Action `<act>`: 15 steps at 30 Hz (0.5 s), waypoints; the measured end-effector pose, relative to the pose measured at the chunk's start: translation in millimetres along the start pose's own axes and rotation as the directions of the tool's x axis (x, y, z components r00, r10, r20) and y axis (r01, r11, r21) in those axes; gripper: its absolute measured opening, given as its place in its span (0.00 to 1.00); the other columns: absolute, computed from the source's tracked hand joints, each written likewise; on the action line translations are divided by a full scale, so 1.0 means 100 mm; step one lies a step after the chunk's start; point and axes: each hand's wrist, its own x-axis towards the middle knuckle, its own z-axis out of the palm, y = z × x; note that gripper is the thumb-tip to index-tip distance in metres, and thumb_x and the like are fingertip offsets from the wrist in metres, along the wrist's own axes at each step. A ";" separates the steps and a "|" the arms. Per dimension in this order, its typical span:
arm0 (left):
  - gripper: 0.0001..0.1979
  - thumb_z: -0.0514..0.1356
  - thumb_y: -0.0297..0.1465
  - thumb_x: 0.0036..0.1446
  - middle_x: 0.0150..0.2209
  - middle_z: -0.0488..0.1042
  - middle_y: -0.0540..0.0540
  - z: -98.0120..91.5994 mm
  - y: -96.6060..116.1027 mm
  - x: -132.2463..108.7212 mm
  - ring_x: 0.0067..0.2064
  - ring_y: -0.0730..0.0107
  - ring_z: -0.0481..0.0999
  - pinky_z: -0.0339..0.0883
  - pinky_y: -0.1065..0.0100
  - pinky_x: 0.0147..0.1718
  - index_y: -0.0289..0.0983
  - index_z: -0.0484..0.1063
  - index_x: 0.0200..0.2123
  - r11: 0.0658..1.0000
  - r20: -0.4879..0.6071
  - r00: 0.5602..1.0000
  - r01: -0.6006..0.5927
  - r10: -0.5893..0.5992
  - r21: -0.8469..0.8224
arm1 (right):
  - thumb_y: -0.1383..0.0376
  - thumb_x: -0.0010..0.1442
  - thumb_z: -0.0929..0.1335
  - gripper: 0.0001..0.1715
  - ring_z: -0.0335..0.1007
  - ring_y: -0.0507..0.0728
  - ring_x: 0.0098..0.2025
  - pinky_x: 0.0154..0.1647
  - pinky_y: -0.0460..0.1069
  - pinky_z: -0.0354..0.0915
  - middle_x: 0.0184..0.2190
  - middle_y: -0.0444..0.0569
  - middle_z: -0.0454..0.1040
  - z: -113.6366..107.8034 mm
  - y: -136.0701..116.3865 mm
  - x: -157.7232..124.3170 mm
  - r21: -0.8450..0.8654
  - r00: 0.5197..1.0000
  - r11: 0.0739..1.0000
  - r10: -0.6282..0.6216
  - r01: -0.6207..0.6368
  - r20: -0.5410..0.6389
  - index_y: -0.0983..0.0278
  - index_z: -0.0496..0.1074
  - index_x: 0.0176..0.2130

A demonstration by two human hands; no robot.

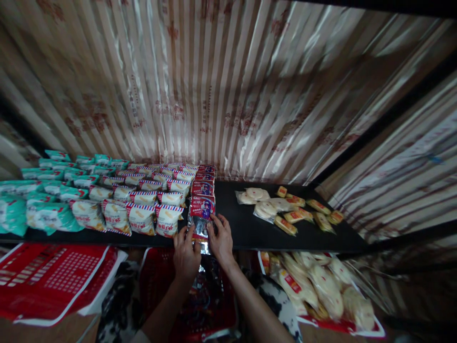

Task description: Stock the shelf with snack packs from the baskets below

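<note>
A dark red and black snack packet [200,227] lies at the front edge of the black shelf, at the near end of a column of red packets [203,189]. My left hand [186,255] grips its left edge with bent fingers. On the opposite edge, my right hand [220,240] holds it with thumb and fingers. Directly below my hands, between my knees, is a red basket [147,286] with more dark shiny packets [205,290] inside. Left of the column stand rows of white and red snack bags [169,220].
Teal bags [53,216] fill the shelf's left end. Loose yellow packets [298,215] and round pale packs [266,208] lie on the black shelf [243,236] to the right. Below are a red basket [57,276] at left and a full one [378,328] at right. Striped sheeting [228,95] hangs behind.
</note>
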 end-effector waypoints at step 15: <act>0.13 0.50 0.24 0.53 0.45 0.70 0.41 -0.19 -0.26 -0.95 0.49 0.61 0.67 0.63 0.57 0.49 0.36 0.72 0.38 0.987 0.009 0.996 0.092 -0.092 -0.132 | 0.59 0.60 0.60 0.16 0.69 0.56 0.39 0.43 0.49 0.63 0.38 0.49 0.73 -0.20 0.12 -1.00 0.286 0.991 0.950 0.115 -0.128 0.062 0.62 0.70 0.43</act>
